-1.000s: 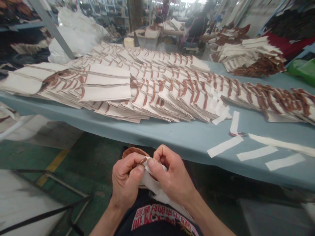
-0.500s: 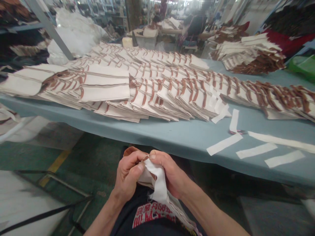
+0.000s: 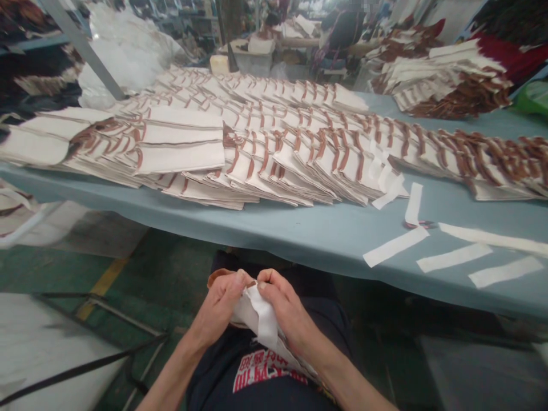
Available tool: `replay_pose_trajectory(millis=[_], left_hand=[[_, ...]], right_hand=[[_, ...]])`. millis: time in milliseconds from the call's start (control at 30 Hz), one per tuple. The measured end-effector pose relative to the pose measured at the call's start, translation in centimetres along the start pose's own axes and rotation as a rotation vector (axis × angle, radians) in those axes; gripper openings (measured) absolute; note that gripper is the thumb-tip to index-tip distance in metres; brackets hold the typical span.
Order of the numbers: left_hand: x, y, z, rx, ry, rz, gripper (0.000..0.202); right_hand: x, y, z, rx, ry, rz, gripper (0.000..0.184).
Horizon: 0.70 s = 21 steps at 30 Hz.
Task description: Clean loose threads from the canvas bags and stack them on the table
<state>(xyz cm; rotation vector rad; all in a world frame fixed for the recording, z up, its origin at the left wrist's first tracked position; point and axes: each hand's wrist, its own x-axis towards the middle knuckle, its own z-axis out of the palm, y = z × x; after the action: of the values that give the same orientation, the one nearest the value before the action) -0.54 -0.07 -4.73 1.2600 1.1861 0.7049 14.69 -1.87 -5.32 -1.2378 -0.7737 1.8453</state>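
Note:
Over my lap, my left hand (image 3: pixel 221 302) and my right hand (image 3: pixel 280 299) meet, fingertips almost touching. Between them they pinch a folded piece of off-white fabric (image 3: pixel 245 311) with brown material showing at its upper edge. A white fabric strip (image 3: pixel 267 323) hangs down from the pinched spot. My left fingers close on the piece's brown end, and my right thumb and fingers close on the edge beside the strip. The fabric's lower part runs under my right hand and forearm.
Overlapping off-white pieces with brown edges (image 3: pixel 180 140) cover much of the blue table (image 3: pixel 274 225). Loose white strips (image 3: pixel 454 257) lie at its right, near small scissors (image 3: pixel 422 224). A metal-framed stand (image 3: pixel 124 319) is at lower left. A person (image 3: pixel 342 31) is in the background.
Both hands have shifted slightly left and down with the fabric. My left thumb has moved up to the pinched edge, and my right fingers have curled more. The view has tilted slightly.

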Motion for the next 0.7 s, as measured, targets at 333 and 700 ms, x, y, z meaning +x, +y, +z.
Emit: replay_pose_trajectory(millis=[333,700], left_hand=[[0.3,-0.6,-0.5,0.069,-0.080,-0.070,0.052],[1.8,0.6,0.7,0.078,0.115,0.089,0.037]], right_hand=[[-0.4,1.0,-0.4,-0.178,0.024,-0.081,0.022],[-1.3,-1.4,-1.8,-0.566,0.127,-0.249,0.021]])
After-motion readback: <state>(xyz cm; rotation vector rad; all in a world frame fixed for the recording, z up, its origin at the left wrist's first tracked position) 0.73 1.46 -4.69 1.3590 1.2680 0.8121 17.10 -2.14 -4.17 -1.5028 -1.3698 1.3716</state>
